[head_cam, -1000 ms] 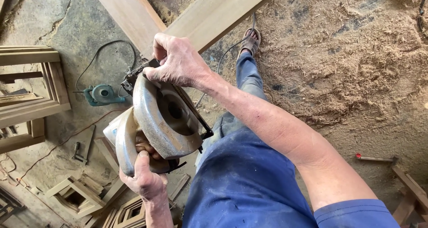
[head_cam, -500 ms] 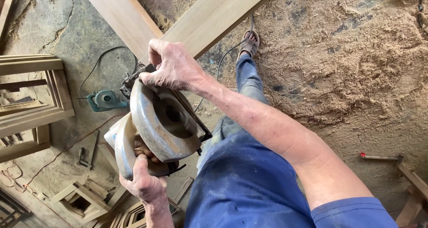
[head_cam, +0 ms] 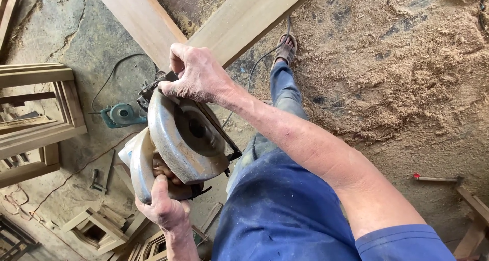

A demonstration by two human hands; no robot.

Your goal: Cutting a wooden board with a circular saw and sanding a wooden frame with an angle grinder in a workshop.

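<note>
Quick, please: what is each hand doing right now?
Left hand: closed on the rear handle of the circular saw.
Right hand: closed on the saw's front end.

Circular saw (head_cam: 186, 138): dull grey metal blade guard, dusty, scuffed; black base plate at right edge. Held tilted above floor, guard face up, handle end lower left.

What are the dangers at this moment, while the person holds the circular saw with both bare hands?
1. Both hands are bare: the right hand grips the front of the circular saw and the left hand its rear handle, close to the guard, so a slip might injure fingers.
2. The power cord runs near the sandalled foot; it might snag or trip.
3. Sawdust covers the floor, so footing may be poor.
</note>
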